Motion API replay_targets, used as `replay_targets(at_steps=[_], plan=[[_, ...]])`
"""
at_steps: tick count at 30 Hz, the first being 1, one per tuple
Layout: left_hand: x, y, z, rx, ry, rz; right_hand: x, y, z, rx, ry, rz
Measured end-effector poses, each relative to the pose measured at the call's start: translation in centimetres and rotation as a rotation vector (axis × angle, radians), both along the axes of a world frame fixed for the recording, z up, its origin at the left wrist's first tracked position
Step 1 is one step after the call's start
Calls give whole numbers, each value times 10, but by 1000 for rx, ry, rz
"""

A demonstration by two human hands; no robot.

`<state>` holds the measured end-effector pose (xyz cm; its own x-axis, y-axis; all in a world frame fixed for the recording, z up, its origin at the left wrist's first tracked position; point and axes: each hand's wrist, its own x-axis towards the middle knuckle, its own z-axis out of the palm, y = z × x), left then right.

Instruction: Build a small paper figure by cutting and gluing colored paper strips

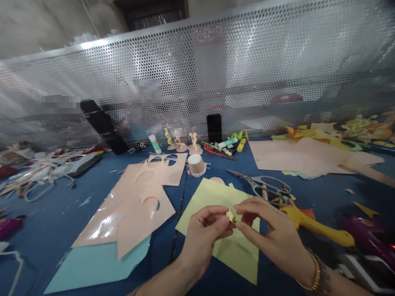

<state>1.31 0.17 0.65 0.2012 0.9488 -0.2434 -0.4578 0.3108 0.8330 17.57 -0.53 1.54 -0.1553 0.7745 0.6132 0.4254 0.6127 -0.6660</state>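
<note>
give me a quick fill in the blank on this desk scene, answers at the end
The small piece between the left hand and right hand is coloured ____.
The gold beaded bracelet is on the ____ wrist.
The tabletop is coloured ____.
The little figures left of the black phone number ____.

Missing words: yellow; right; blue; three.

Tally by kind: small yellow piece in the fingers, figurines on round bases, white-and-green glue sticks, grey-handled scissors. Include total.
Small yellow piece in the fingers: 1
Figurines on round bases: 3
White-and-green glue sticks: 2
Grey-handled scissors: 1
Total: 7
</note>
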Motion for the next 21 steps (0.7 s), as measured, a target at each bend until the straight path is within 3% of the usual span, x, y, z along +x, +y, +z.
replay_targets(at_steps=[21], plan=[[-4,-5,-8,167,155,-68,2,-4,-6,-89,50,10]])
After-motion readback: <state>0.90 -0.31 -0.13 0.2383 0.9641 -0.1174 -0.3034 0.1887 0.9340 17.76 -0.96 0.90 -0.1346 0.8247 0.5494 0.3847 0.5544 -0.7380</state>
